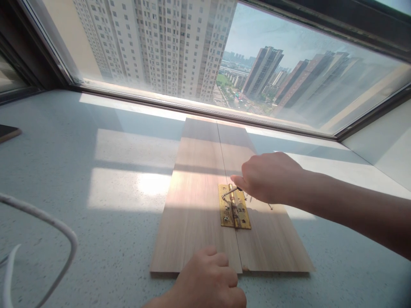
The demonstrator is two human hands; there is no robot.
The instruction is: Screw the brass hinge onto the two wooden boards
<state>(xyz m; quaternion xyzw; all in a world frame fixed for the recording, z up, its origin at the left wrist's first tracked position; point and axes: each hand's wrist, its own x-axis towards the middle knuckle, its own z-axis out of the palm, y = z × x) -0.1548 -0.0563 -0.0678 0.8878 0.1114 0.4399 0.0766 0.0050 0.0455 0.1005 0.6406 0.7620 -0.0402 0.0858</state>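
Two pale wooden boards lie side by side, a left board (189,205) and a right board (272,239), with a narrow seam between them. A brass butt hinge (234,220) lies open across the seam, with screws in its left leaf. My right hand (272,177) is closed around a screwdriver (231,191); its handle is hidden in the fist, and its thin shaft slants down to the upper part of the left leaf. My left hand (208,280) is curled at the near edge of the left board, its fingers bent over the wood.
Loose screws (271,208) lie on the right board beside the hinge. The boards rest on a speckled pale sill (122,239) below a large window (205,112). A white cable (61,226) loops at the left, and a dark flat object (9,132) lies at the far left.
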